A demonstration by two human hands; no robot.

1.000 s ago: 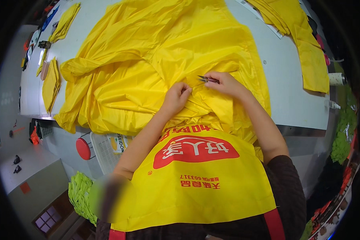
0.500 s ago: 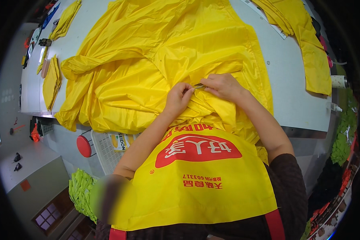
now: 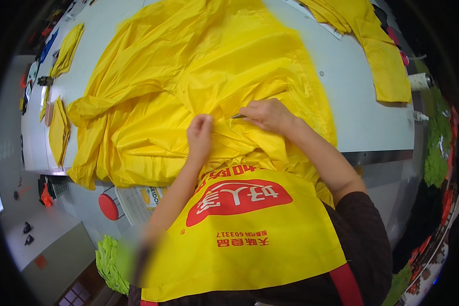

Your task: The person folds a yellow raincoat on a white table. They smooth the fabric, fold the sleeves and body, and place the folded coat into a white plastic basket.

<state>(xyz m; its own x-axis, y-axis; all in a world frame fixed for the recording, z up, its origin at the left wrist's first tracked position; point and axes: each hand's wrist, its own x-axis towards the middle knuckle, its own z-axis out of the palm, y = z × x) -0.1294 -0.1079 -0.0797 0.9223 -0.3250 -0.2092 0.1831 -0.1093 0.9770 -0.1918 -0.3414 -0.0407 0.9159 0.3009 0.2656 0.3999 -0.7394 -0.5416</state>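
Count: one pair of snips, one large yellow cloth. The cloth lies crumpled over the table, upper centre of frame. Right hand, at centre, grasps the snips, blades leftward. Left hand, left of centre, points up-frame, fingers bunched; cannot tell whether its grip holds anything. The hands, earlier together, are now apart.
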